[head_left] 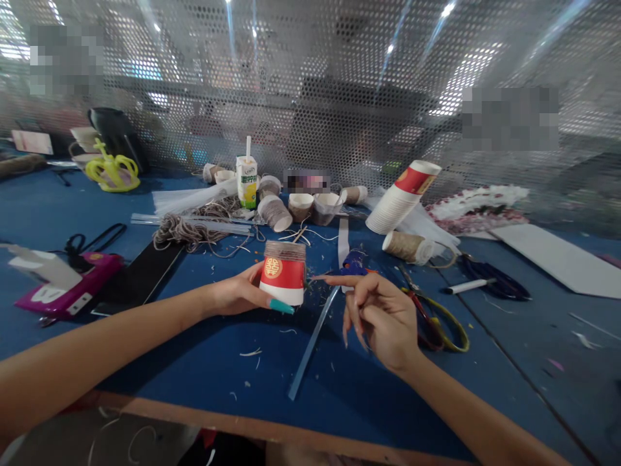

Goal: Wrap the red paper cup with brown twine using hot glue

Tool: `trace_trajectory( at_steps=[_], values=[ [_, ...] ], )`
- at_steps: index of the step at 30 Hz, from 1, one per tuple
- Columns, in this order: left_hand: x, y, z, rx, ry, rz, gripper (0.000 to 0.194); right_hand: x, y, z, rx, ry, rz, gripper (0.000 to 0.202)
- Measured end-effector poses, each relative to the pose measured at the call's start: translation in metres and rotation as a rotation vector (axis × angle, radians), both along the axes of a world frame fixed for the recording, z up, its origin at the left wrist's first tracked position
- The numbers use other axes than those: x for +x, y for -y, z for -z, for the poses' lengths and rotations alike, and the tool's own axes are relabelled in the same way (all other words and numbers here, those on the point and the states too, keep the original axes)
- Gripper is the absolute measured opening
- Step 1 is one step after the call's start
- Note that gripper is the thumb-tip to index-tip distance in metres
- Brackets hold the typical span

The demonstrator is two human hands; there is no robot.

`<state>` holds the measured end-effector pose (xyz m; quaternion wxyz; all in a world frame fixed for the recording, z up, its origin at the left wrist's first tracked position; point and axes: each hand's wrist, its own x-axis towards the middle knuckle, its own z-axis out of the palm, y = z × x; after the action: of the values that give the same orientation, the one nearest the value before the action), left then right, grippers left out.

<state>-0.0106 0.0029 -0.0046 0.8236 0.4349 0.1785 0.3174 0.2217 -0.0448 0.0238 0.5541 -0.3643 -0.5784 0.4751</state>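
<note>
Over the near middle of the blue counter [233, 408], the left hand [242, 290] holds a red and white cup [283, 279], its grip closed around the side, thumb across the lower front. Bands of twine circle the cup's upper part, above a gold emblem. The right hand [381, 317] is just beside it, index finger stretched toward the cup, the other fingers loosely curled; whether that grip pinches a strand, I cannot tell. Between the hands lies a clear stick [314, 346], with a blue glue gun [354, 264] beyond it. Scissors [453, 333] lie right of the right hand, near a marker [468, 286]. Farther back stand a tilted stack of cups [395, 210] and a drink carton [247, 184], with wrapped cups [275, 213] between them. A heap of twine [187, 232] lies left of these, and a purple power strip [94, 278] sits at far left.
</note>
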Motion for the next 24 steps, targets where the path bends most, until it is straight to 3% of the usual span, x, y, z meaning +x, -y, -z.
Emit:
trace_trajectory(
  at_steps=[4,8,13,24],
  values=[
    [0.0,0.001,-0.001,-0.01,-0.022,0.019,0.061,-0.005,0.009,0.0,-0.034,0.105,-0.217,0.026],
    [0.001,0.003,-0.004,-0.008,-0.046,0.035,0.06,-0.007,0.013,-0.001,-0.025,0.188,-0.272,0.027],
    [0.002,0.004,-0.005,0.018,-0.027,0.064,0.061,-0.006,0.012,-0.002,-0.015,0.216,-0.251,0.025],
    [-0.002,0.001,0.0,0.02,0.035,0.089,0.06,-0.002,0.009,0.001,0.093,0.231,-0.058,0.017]
  ],
)
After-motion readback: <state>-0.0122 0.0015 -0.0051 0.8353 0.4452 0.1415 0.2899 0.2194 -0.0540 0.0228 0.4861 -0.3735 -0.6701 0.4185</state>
